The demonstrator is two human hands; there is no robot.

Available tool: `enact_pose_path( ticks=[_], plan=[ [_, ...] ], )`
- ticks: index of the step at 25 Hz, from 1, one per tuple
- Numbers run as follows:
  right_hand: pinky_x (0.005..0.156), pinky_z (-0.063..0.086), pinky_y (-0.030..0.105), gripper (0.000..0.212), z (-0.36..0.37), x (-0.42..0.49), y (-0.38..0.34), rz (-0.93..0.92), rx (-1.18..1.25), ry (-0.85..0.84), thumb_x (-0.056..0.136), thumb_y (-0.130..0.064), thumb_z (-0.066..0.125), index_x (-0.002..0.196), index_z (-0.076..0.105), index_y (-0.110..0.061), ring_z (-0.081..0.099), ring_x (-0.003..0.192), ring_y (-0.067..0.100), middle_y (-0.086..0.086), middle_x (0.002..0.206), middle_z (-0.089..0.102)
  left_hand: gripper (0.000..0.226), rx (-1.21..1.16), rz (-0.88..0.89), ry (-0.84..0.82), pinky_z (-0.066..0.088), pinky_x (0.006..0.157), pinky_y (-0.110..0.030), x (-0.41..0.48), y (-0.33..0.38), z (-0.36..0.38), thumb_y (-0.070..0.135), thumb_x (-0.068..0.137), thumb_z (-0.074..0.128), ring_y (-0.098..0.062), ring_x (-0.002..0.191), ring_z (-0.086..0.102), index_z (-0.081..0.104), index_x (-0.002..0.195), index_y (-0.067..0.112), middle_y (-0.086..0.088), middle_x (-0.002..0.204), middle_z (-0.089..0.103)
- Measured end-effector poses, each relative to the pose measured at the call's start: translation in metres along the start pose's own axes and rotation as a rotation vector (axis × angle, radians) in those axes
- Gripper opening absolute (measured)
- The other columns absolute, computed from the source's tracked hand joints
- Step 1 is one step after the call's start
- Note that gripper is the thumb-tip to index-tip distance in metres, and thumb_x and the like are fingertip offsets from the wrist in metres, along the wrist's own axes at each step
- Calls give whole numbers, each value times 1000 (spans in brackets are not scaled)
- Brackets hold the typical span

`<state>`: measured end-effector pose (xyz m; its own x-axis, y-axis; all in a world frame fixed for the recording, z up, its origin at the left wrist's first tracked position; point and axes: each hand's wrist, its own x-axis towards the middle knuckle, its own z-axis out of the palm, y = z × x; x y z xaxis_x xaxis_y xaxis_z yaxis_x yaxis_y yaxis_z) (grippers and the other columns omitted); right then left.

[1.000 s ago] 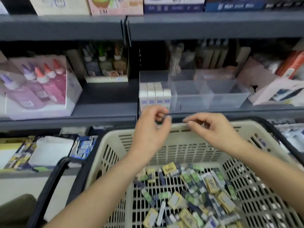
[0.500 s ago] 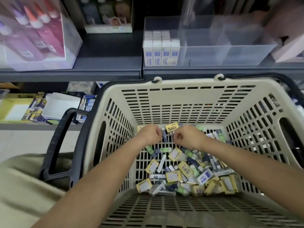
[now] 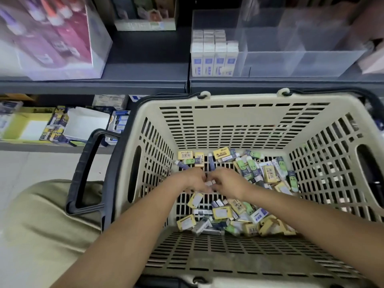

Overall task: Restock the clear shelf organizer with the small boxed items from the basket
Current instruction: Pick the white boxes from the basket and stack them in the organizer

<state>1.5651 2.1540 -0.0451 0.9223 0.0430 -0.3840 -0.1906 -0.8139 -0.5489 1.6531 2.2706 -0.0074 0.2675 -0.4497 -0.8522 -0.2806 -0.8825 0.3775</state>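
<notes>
Beyond the beige slotted plastic basket (image 3: 245, 113), the clear plastic shelf organizer (image 3: 291, 59) is holding white-and-blue boxes (image 3: 214, 59) only in its leftmost compartment, while a pile of small boxed items (image 3: 239, 213) is waiting inside the basket, where the left hand (image 3: 193, 179) and the right hand (image 3: 226, 181) are together pinching small white boxes (image 3: 208, 183).

A second ago both hands are up at the far rim of the basket (image 3: 228, 98), just below the clear organizer. Now the left hand (image 3: 193, 180) and the right hand (image 3: 227, 182) are down inside the basket on the pile of boxed items (image 3: 239, 210). Compared with half a second ago they sit closer together and nearer the pile's middle, with their curled fingers meeting on small white boxes (image 3: 209, 183).
</notes>
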Motion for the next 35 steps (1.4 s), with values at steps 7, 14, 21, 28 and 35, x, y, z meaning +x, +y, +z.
enact_pose_path(
  ticks=[7,14,21,28,35],
  plan=[
    [79,50,34,28,24,-17,-24,-2,-134,-256,83,-41,62,99,62,-18,58,91,20,1,98,66,44,-284,-82,234,52,71,-28,-16,0,-20,3,93,52,-16,91,61,38,135,3,-8,118,62],
    [65,45,31,28,9,-14,-28,49,-261,-64,89,-37,56,103,54,-13,58,90,24,4,100,59,5,-695,-64,273,44,54,-22,-21,0,-14,10,90,52,-9,60,50,52,85,13,-2,76,57],
    [94,33,35,31,37,-41,-32,-370,-511,-261,87,-27,55,117,59,-22,41,111,20,0,117,54,23,-791,-13,244,47,60,-23,-15,-2,-7,35,90,57,-10,67,53,55,100,14,0,78,59],
    [54,45,14,12,-20,-26,-16,73,275,-63,86,-19,62,98,61,-16,55,59,2,-10,75,59,41,-569,-50,-34,53,73,-32,-16,-6,-2,45,93,49,-16,92,60,57,113,11,-4,98,62],
    [70,53,25,10,-15,-37,-13,199,484,-54,85,-26,64,86,63,-16,64,67,10,-4,77,68,25,-1060,25,-56,55,62,-30,-14,-14,-7,28,93,54,-15,74,62,56,108,9,-5,85,66]
  ],
)
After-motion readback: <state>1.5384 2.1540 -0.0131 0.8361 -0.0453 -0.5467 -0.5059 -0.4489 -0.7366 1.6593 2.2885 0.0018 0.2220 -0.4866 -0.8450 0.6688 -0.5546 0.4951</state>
